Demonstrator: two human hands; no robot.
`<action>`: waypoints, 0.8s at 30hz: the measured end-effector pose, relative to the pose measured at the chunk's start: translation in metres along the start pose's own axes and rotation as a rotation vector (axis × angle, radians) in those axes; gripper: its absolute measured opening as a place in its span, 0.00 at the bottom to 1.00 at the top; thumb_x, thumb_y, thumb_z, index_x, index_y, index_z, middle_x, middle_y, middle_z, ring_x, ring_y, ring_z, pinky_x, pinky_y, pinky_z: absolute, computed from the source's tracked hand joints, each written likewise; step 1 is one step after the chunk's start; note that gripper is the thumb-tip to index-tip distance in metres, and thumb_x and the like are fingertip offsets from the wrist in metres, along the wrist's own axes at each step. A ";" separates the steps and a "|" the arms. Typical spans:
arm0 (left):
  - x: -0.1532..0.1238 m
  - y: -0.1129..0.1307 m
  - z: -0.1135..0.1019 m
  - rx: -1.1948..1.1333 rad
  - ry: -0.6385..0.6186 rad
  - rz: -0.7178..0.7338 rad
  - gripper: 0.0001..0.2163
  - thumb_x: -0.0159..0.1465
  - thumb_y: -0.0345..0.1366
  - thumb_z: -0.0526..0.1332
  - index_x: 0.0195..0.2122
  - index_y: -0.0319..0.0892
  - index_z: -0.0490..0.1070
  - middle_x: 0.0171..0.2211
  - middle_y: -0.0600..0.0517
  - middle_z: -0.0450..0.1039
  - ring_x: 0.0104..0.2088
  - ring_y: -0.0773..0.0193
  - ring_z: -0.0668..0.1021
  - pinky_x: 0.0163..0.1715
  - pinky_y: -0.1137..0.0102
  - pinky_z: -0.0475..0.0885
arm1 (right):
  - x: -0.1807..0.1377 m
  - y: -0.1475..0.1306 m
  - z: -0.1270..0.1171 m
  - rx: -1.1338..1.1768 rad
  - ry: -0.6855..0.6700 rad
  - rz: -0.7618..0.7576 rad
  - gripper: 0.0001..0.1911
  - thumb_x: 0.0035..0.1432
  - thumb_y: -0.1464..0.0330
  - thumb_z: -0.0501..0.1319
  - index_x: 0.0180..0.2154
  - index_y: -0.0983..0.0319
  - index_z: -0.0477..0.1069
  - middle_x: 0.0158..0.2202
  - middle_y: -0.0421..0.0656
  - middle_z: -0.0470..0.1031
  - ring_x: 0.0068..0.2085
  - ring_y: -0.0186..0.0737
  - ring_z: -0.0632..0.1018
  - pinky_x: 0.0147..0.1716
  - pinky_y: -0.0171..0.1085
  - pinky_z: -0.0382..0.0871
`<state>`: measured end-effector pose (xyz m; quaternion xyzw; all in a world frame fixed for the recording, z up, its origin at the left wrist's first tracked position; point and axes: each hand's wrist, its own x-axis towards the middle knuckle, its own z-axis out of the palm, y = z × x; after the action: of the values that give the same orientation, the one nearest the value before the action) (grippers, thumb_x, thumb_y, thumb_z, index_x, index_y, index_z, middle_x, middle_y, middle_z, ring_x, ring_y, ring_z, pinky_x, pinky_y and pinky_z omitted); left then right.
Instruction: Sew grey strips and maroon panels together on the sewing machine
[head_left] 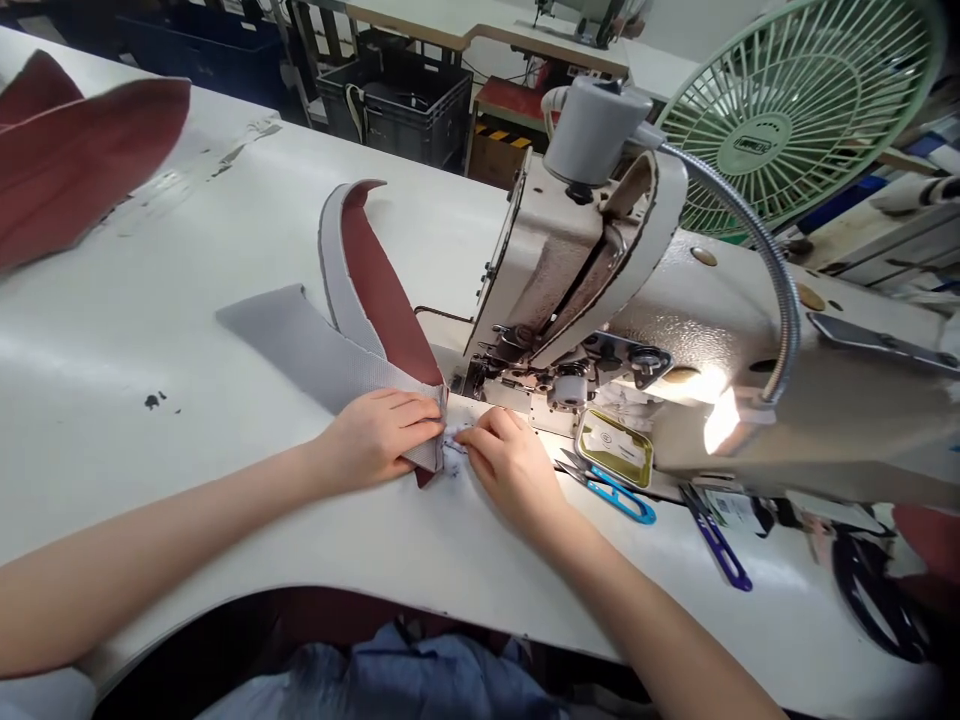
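My left hand (382,438) presses and grips the end of a grey-backed, dark red fabric piece (390,290) beside the sewing machine's needle area. A folded edge of it shows past my fingertips, and a dark red corner pokes out below. The rest spreads away to the left, and one strip curls up off the table. Just right of that edge, my right hand (514,460) is closed in a pinch. Between the two hands lie small whitish scraps or thread (454,442). What the right fingertips hold is too small to make out. The sewing machine (570,240) stands just beyond both hands.
Blue thread snips (619,495) lie by a small green-rimmed tin (615,450) right of my right hand. Further right are purple snips (720,545) and black-handled scissors (870,600). Red fabric (90,160) lies at far left. A lit lamp (724,420) and green fan (795,120) stand right.
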<state>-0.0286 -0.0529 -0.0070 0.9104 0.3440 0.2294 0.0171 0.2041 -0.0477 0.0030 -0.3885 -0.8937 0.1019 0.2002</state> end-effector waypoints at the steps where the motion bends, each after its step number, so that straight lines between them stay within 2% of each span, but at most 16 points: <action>1: 0.000 0.000 0.000 0.007 0.008 0.008 0.12 0.62 0.31 0.59 0.46 0.41 0.73 0.47 0.48 0.76 0.47 0.58 0.77 0.46 0.64 0.73 | 0.000 0.000 0.001 0.008 0.002 -0.004 0.12 0.66 0.73 0.55 0.39 0.60 0.77 0.36 0.45 0.72 0.38 0.40 0.70 0.38 0.38 0.67; 6: -0.004 -0.001 0.002 0.048 0.024 0.053 0.12 0.62 0.29 0.57 0.46 0.42 0.73 0.47 0.48 0.77 0.48 0.59 0.78 0.46 0.64 0.73 | 0.002 0.002 0.006 -0.012 0.004 0.010 0.13 0.69 0.70 0.54 0.47 0.61 0.75 0.40 0.46 0.75 0.40 0.41 0.72 0.42 0.39 0.66; 10: -0.007 -0.002 0.004 0.071 0.000 0.078 0.15 0.62 0.28 0.58 0.49 0.47 0.73 0.48 0.49 0.77 0.50 0.57 0.77 0.48 0.63 0.73 | 0.000 0.004 0.008 -0.079 0.011 0.040 0.11 0.68 0.67 0.56 0.45 0.59 0.77 0.36 0.45 0.74 0.38 0.41 0.71 0.38 0.39 0.65; 12: -0.007 -0.002 0.003 0.040 -0.001 0.068 0.17 0.62 0.27 0.58 0.51 0.49 0.73 0.47 0.51 0.77 0.51 0.57 0.77 0.48 0.63 0.73 | -0.001 0.004 0.008 -0.088 0.023 0.039 0.10 0.67 0.67 0.57 0.44 0.60 0.77 0.39 0.46 0.74 0.40 0.42 0.72 0.40 0.40 0.65; 15: -0.004 0.000 -0.001 -0.144 0.094 -0.030 0.17 0.62 0.25 0.57 0.49 0.47 0.73 0.45 0.50 0.77 0.49 0.59 0.77 0.47 0.64 0.74 | -0.001 0.002 0.007 -0.101 0.010 0.031 0.11 0.68 0.68 0.56 0.46 0.61 0.75 0.45 0.47 0.75 0.44 0.43 0.71 0.43 0.41 0.64; 17: -0.001 0.002 -0.005 -0.300 0.189 -0.135 0.13 0.61 0.26 0.58 0.46 0.44 0.72 0.42 0.48 0.77 0.48 0.60 0.77 0.46 0.65 0.75 | -0.001 0.000 0.006 -0.118 -0.023 0.031 0.11 0.68 0.68 0.56 0.48 0.61 0.74 0.45 0.47 0.75 0.44 0.43 0.71 0.44 0.41 0.63; 19: 0.001 0.004 -0.006 -0.391 0.233 -0.197 0.09 0.61 0.27 0.61 0.42 0.42 0.71 0.40 0.47 0.76 0.47 0.59 0.77 0.47 0.64 0.75 | 0.000 -0.003 0.006 -0.133 -0.047 0.037 0.12 0.67 0.67 0.58 0.49 0.61 0.74 0.46 0.46 0.75 0.45 0.44 0.70 0.43 0.42 0.62; 21: 0.002 0.005 -0.005 -0.398 0.195 -0.186 0.08 0.60 0.27 0.61 0.41 0.42 0.70 0.40 0.47 0.76 0.47 0.58 0.77 0.48 0.62 0.75 | 0.001 -0.004 0.006 -0.146 -0.049 0.050 0.13 0.65 0.64 0.61 0.50 0.60 0.74 0.48 0.46 0.74 0.45 0.46 0.70 0.43 0.43 0.62; 24: 0.002 0.005 -0.004 -0.342 0.096 -0.132 0.12 0.59 0.27 0.60 0.44 0.41 0.70 0.43 0.46 0.76 0.50 0.57 0.76 0.51 0.60 0.74 | 0.001 -0.005 0.006 -0.138 -0.037 0.060 0.12 0.65 0.63 0.61 0.48 0.60 0.75 0.46 0.46 0.75 0.44 0.45 0.70 0.42 0.43 0.62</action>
<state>-0.0259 -0.0555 -0.0019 0.8576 0.3592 0.3263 0.1703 0.1981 -0.0507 -0.0003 -0.4261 -0.8900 0.0530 0.1534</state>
